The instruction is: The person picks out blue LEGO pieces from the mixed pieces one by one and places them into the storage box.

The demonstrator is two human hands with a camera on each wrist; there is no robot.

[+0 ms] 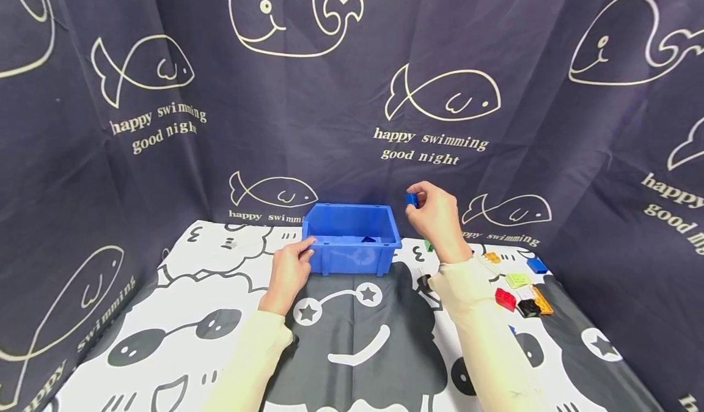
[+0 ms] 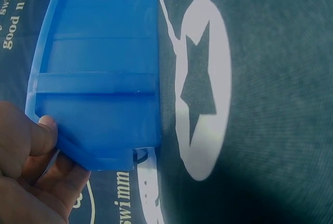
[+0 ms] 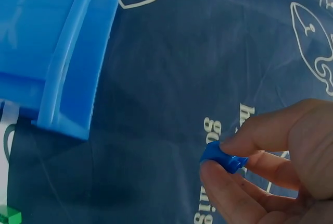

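A blue plastic bin [image 1: 352, 257] stands at the back middle of the table, with a dark blue piece [image 1: 368, 239] inside it. My left hand [image 1: 287, 272] grips the bin's near left corner, thumb over the rim and fingers beneath, as the left wrist view also shows. Up and to the right of the bin, my right hand [image 1: 434, 213] pinches a small blue building brick [image 3: 222, 156] between thumb and fingers. The brick is held in the air, its studs showing in the right wrist view.
On the table's right lie several loose bricks: a red brick [image 1: 505, 299], a black brick [image 1: 529, 308], a lime brick [image 1: 517, 280], an orange brick [image 1: 542, 301] and a blue brick [image 1: 536, 266]. A green brick [image 3: 10, 215] lies right of the bin. A dark printed curtain [image 1: 352, 125] hangs behind.
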